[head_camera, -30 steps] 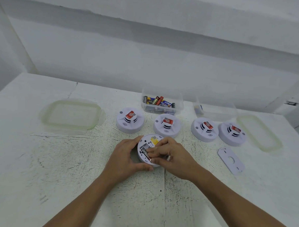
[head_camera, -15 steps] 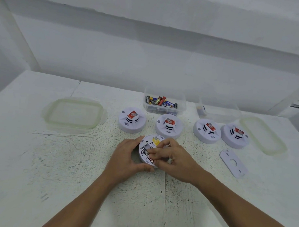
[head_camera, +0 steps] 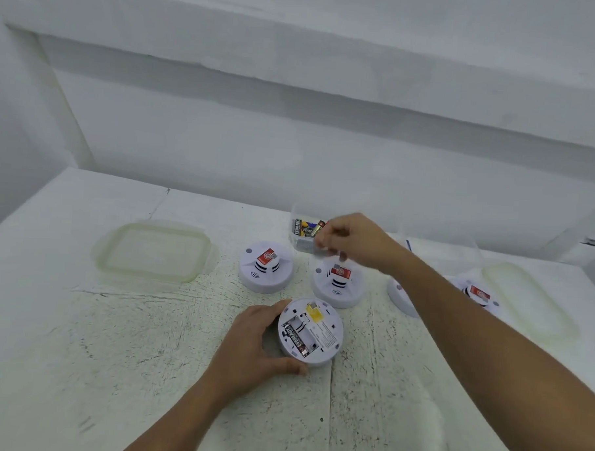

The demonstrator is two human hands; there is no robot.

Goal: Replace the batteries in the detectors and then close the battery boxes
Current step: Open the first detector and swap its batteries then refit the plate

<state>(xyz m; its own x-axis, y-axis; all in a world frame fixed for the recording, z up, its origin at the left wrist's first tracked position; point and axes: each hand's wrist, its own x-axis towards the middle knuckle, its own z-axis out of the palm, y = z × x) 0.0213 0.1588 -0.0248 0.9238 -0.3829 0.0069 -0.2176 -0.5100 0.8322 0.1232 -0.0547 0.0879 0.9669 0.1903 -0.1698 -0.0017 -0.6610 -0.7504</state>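
Observation:
An upturned white detector (head_camera: 313, 331) lies on the table with its battery bay uncovered. One black battery (head_camera: 294, 339) sits in the left slot; the slot beside it holds nothing. My left hand (head_camera: 253, 346) grips the detector's left rim, thumb at the near edge. My right hand (head_camera: 350, 241) reaches over the clear battery box (head_camera: 300, 240), fingertips bent down among the loose batteries (head_camera: 306, 227). Whether it holds one is hidden by the fingers.
Several other detectors stand behind: one at the left (head_camera: 265, 266), one in the middle (head_camera: 338, 283), one half hidden by my right forearm (head_camera: 398, 296), one at the right (head_camera: 477, 294). Greenish lids lie far left (head_camera: 155, 251) and far right (head_camera: 531, 300). A second clear box (head_camera: 442, 245) stands at the back.
My right hand has left the open detector and moved up to the battery box. The left hand still holds the detector, whose bay now shows one battery.

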